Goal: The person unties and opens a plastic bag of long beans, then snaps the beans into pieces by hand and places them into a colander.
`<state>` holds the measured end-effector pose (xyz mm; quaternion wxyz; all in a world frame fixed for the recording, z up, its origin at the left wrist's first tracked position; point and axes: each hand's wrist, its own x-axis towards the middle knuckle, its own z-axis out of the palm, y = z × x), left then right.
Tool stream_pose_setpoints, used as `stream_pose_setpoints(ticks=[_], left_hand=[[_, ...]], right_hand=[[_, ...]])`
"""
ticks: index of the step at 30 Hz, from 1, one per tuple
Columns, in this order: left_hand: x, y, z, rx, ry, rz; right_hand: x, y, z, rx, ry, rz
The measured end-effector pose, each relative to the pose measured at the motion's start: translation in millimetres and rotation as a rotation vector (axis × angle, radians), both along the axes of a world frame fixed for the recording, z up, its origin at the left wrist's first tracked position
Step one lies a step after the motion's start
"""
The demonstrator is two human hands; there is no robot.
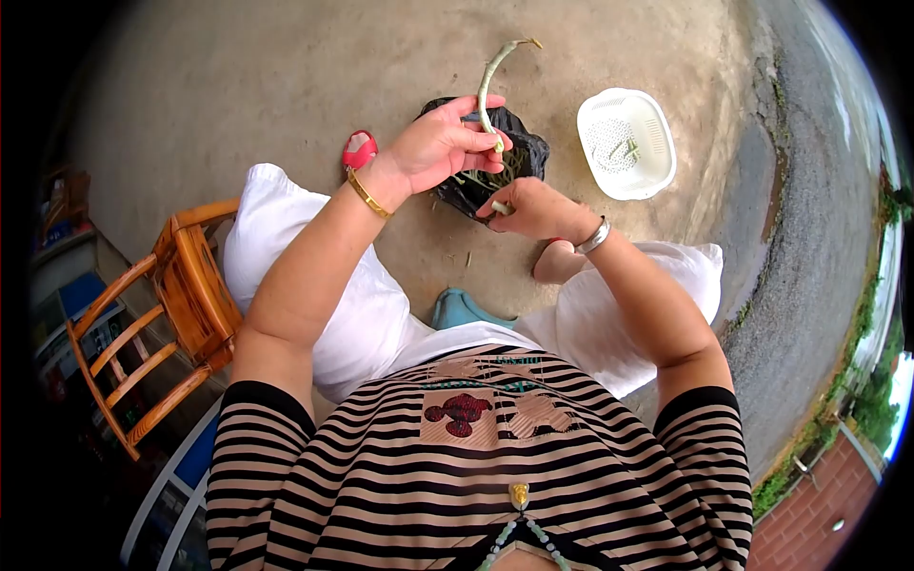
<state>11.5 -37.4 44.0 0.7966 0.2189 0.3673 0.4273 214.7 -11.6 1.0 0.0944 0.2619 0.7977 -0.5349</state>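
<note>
A long, pale green bean pod [487, 84] stands up, slightly curved, from my left hand [440, 145], whose fingers and thumb close round its lower part. Lower and to the right, my right hand [536, 207] pinches a short pale green piece [502, 207] between thumb and fingers. Both hands are over an open black plastic bag [533, 152] on the ground, with more green pods inside. To the right sits a white basket [657, 143] with holes in its bottom and a few short green pieces [624, 152] in it.
A wooden chair [195, 295] stands at the left. Between my knees is a blue-green object [466, 309], perhaps a stool. A red shoe [359, 149] shows beyond my left knee. The concrete floor [267, 86] meets a grey road [819, 190] at the right.
</note>
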Motion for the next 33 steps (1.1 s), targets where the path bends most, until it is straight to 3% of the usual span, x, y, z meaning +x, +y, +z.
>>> stream_pose_setpoints(ticks=[3, 5, 6, 10, 14, 19, 23, 28, 33], left_hand=[[0, -2, -3, 0.01, 0.012, -0.019], [4, -4, 0, 0.003, 0.003, -0.022], [8, -5, 2, -0.003, 0.013, -0.022], [17, -8, -1, -0.011, 0.036, -0.053], [23, -11, -6, -0.012, 0.069, -0.091], [16, -4, -1, 0.018, 0.244, -0.089], [4, 3, -4, -0.02, -0.162, -0.091], [8, 1, -7, 0.023, -0.013, 0.093], [18, 0, -5, 0.222, 0.231, 0.219]], right_hand=[[-3, 17, -3, 0.004, 0.06, -0.389], [-6, 31, 1, -0.247, 0.266, -0.656], [-6, 37, 25, -0.422, 0.247, -0.685], [-6, 40, 32, -0.725, 0.307, -0.641], [-12, 30, 35, -0.725, 0.335, -0.658], [-3, 39, 44, -0.79, 0.301, -0.516], [-5, 36, 57, -0.797, 0.268, -0.495], [-6, 36, 57, -0.77, 0.279, -0.542], [-6, 36, 52, -0.851, 0.289, -0.681]])
